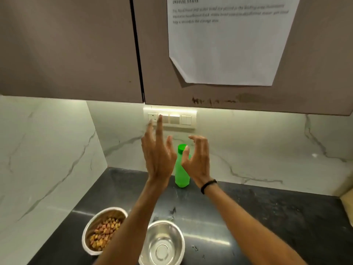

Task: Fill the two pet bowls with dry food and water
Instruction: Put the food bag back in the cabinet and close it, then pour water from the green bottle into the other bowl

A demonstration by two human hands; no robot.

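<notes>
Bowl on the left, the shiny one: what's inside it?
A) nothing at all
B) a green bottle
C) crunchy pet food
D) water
C: the left bowl holds a pile of brown and yellow kibble.

Grey-brown wall cabinets (pixel 66 44) overhead; printed sheet of paper (pixel 229 44) on the right door. Light strip (pixel 170 109) underneath lights the white veined marble wall (pixel 248 150) and switch panel (pixel 177 119). Dark stone countertop (pixel 267 217).
</notes>
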